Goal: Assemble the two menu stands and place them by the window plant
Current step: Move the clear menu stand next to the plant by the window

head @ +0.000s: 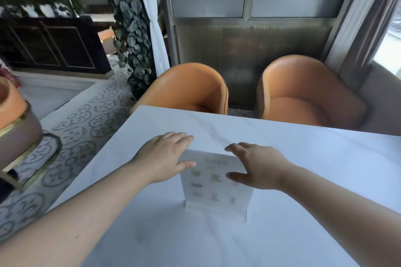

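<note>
One menu stand (217, 182) upright on the white marbled worktop (303, 158), toward the near middle, closer to the left edge than the right, its printed sheet with faint rows of small pictures facing the camera and tilted slightly. Left hand (165, 156) at the stand's upper left corner, fingers (184, 137) spread and open, thumb lying against the sheet's left edge, nothing clasped. Right hand (258, 167) at the upper right corner, fingers (233, 147) loosely curled over the top edge, thumb in front of the sheet, open and touching rather than clamping. Both bare forearms reaching in from the near edge. Beyond the far edge, two orange chairs (191, 89) tucked side by side. Farther left, by a white curtain (152, 17), a tall leafy plant (130, 28) on the patterned floor (86, 119)
</note>
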